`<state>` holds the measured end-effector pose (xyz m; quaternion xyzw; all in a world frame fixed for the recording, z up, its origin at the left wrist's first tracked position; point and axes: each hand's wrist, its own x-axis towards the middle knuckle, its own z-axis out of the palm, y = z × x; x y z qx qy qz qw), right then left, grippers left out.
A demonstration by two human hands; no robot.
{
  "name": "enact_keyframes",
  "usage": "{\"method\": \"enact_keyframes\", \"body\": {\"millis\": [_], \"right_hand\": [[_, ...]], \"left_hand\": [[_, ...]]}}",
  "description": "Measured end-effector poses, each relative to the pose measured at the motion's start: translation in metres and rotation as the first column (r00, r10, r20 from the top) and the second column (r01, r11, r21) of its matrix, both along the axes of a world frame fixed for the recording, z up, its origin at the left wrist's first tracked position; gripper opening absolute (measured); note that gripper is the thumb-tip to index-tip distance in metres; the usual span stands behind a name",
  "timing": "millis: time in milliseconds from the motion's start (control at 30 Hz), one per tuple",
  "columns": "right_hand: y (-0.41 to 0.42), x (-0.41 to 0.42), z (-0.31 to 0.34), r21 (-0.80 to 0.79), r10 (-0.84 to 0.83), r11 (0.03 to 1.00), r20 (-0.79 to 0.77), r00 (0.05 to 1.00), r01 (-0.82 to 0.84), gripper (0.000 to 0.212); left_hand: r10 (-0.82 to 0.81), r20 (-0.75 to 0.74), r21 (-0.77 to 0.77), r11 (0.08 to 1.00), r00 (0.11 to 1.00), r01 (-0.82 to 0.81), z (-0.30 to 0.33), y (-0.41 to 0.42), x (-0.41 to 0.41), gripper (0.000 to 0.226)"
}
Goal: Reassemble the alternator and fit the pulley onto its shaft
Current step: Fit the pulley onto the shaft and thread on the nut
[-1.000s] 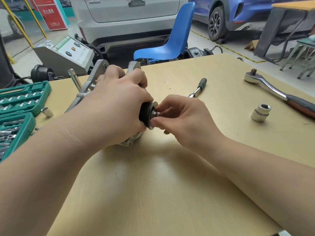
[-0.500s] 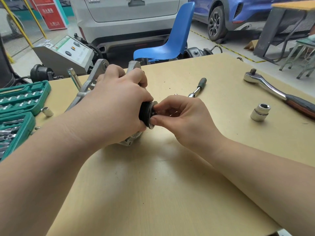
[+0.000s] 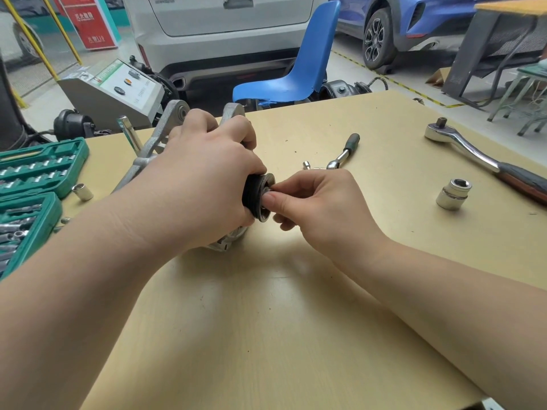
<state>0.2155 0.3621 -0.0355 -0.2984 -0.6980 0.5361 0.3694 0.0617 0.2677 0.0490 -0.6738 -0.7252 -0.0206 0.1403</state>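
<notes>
Left hand (image 3: 201, 184) clamps alternator (image 3: 159, 143), hiding body. Right hand (image 3: 319, 208) pinches at pulley (image 3: 256, 196) face. Socket (image 3: 453, 193), ratchet (image 3: 473, 155) lie right; socket case (image 3: 35, 170) left.

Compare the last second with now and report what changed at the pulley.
Little changed. The right hand fingers shifted slightly at the pulley face, thumb and forefinger pinching something small at its centre; what it is cannot be told. The left hand stayed clamped over the alternator and pulley. Ratchet and large socket lie unmoved.
</notes>
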Motion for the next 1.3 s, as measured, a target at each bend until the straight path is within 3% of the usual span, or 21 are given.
{"method": "enact_keyframes", "body": {"millis": [200,333,700,767,900,1000,1300], "right_hand": [[-0.0003,-0.0014,0.0,-0.066,-0.014,0.998,0.046,0.999,0.017,0.017],[-0.0035,-0.0027,0.0008,-0.075,-0.01,0.997,-0.015,1.0,0.008,0.008],[0.0005,0.0037,0.0029,0.032,0.044,0.998,0.043,0.998,-0.046,0.012],[0.0015,0.003,0.0038,-0.007,0.034,0.999,0.034,0.999,-0.034,0.006],[0.0021,-0.0002,0.0031,-0.112,0.038,0.993,0.027,0.999,-0.035,0.02],[0.0008,-0.0017,0.0019,-0.128,0.025,0.991,0.002,1.0,-0.024,0.015],[0.0011,0.0035,0.0066,0.03,0.038,0.999,0.052,0.998,-0.04,0.015]], "left_hand": [[0.005,-0.011,0.011,1.0,1.0,-0.005,0.0,0.0002,0.0014,0.044],[0.005,-0.008,0.008,1.0,1.0,-0.005,0.0008,-0.0004,0.002,0.045],[0.011,0.004,-0.003,1.0,1.0,-0.011,0.0007,-0.0001,0.0022,0.046],[0.009,0.003,0.0,1.0,1.0,-0.009,0.0007,0.0009,0.0014,0.045],[0.008,-0.002,-0.002,1.0,1.0,-0.008,0.0001,0.0013,0.0005,0.044],[0.01,0.006,0.005,1.0,1.0,-0.01,0.0002,0.0006,0.0009,0.044],[0.009,0.017,-0.01,1.0,1.0,-0.009,0.0013,-0.0021,0.0027,0.044]]}}
